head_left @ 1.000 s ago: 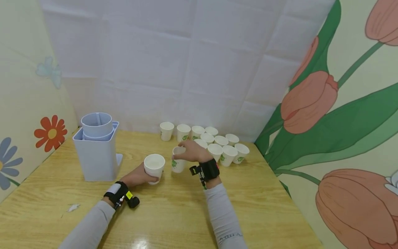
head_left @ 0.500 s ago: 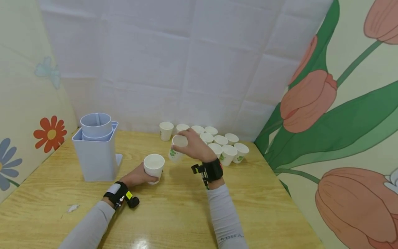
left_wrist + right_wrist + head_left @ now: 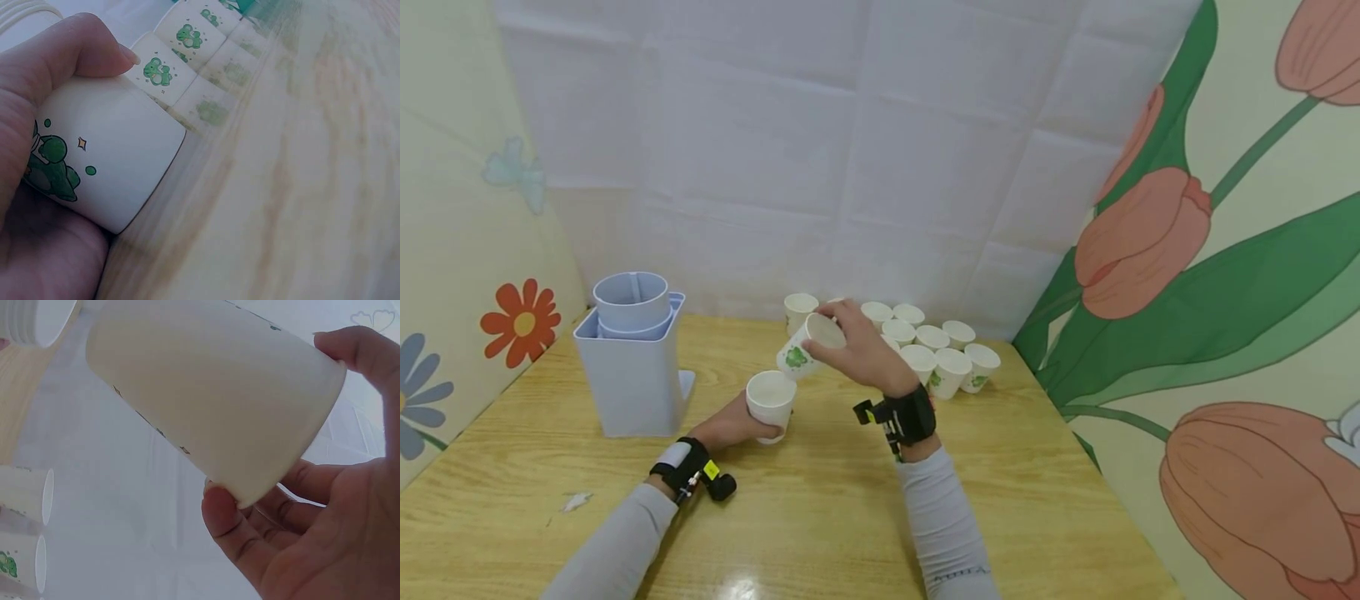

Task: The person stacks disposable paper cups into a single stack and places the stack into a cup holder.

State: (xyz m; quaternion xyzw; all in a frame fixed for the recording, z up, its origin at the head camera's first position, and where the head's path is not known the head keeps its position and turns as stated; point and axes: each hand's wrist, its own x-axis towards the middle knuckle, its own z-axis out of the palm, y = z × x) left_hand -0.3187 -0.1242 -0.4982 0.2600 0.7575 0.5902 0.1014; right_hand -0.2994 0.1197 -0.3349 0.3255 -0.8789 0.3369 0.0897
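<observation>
My left hand (image 3: 728, 425) grips a nested stack of white paper cups (image 3: 770, 402) upright on the table; several rims show at its mouth in the left wrist view, above a green cartoon print (image 3: 53, 165). My right hand (image 3: 867, 354) pinches another paper cup (image 3: 802, 350) near its rim, thumb on one side and fingers on the other. This cup is tilted, its base pointing down and left, just above and right of the stack's mouth. More paper cups (image 3: 950, 375) stand in a cluster behind and right of my right hand, which hides some of them.
A pale blue square bin (image 3: 632, 383) with a round container (image 3: 634, 302) in its top stands on the left of the wooden table (image 3: 820, 517). A small white scrap (image 3: 577, 502) lies at front left. A white sheet (image 3: 760, 167) hangs behind.
My right hand has lifted its cup from the table and moved it left toward the stack, tilting it on the way. The left hand and its stack have stayed in place.
</observation>
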